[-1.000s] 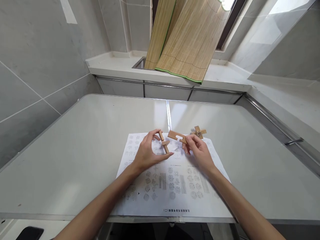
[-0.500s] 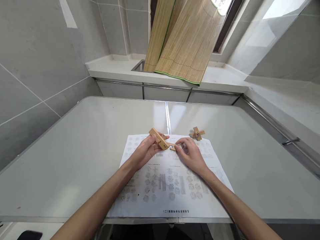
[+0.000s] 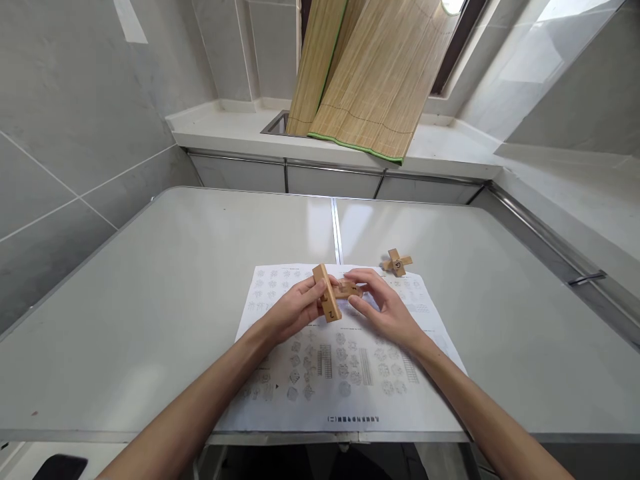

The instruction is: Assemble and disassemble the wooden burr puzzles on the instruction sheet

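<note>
My left hand (image 3: 295,309) grips a notched wooden puzzle piece (image 3: 331,308) marked "2", tilted with its near end toward me. Just right of it, a second notched wooden puzzle piece (image 3: 347,289) lies crosswise, its left end close against the first; whether the two interlock I cannot make out. The fingers and thumb of my right hand (image 3: 385,308) are curled round the right end of this second piece. Beneath both hands lies a printed sheet (image 3: 330,407) with rows of small puzzle diagrams.
A cross-shaped wooden puzzle assembly (image 3: 397,263) rests at the sheet's far right corner. The white table (image 3: 165,287) has a metal seam down its far middle. Beyond it, a bamboo mat (image 3: 370,87) drapes over a white ledge (image 3: 225,137). A dark object (image 3: 61,467) lies low at left.
The piece marked "2" has turned more upright, its marked end coming nearer me. The second piece has turned and now sits close against it. My right hand has shifted slightly.
</note>
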`<state>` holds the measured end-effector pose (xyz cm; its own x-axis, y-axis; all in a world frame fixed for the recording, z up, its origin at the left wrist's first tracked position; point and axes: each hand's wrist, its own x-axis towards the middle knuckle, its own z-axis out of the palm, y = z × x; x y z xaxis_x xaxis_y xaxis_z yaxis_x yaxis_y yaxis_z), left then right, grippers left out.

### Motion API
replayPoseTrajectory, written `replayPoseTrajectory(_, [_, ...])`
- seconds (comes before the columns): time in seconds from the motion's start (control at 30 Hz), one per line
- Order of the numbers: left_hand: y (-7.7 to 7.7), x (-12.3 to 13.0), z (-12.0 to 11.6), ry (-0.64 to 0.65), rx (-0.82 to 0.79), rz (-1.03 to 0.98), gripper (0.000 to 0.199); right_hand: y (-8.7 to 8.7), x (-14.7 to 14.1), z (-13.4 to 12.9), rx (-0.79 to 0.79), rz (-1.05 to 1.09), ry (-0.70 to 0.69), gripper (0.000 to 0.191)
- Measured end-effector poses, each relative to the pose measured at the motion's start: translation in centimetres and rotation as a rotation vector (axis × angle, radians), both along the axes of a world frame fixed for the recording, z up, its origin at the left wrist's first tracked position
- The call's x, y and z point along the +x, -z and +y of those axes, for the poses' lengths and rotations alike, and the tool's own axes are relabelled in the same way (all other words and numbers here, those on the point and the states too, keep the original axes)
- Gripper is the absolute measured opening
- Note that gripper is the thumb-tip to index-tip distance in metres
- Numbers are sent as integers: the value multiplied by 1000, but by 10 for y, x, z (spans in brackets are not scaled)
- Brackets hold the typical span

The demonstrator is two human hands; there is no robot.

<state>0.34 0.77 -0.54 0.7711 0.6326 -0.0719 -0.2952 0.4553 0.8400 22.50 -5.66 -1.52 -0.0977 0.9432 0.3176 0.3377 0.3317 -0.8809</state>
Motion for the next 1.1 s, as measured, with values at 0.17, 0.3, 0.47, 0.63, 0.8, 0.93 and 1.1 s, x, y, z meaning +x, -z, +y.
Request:
replayPoseTrajectory(0.17, [4,1,-1,33,14,39,35,-2,2,1,7,-1,-84,28])
replayPoseTrajectory(0.3, [5,0,-1,39,44,54,33,-3,2,1,1,21,-145,32])
replayPoseTrajectory(0.47, [2,0,0,44,60,84,32,-2,3,1,-12,1,-159,30])
replayPoseTrajectory(0.63, [-9,-1,0,92,24,24,36,-1,5,1,-40,-12,-99,28])
replayPoseTrajectory(0.8, [-17,-3,-2,121,35,23,42,1,6,0,-156,-3,-40,28])
replayPoseTrajectory(0.93, [-16,-3,-2,139,67,10,41,4,6,0,-204,17,-61,30])
replayPoseTrajectory(1.1, [-10,-3,0,143,33,-30,36,2,5,0,-221,70,-101,29])
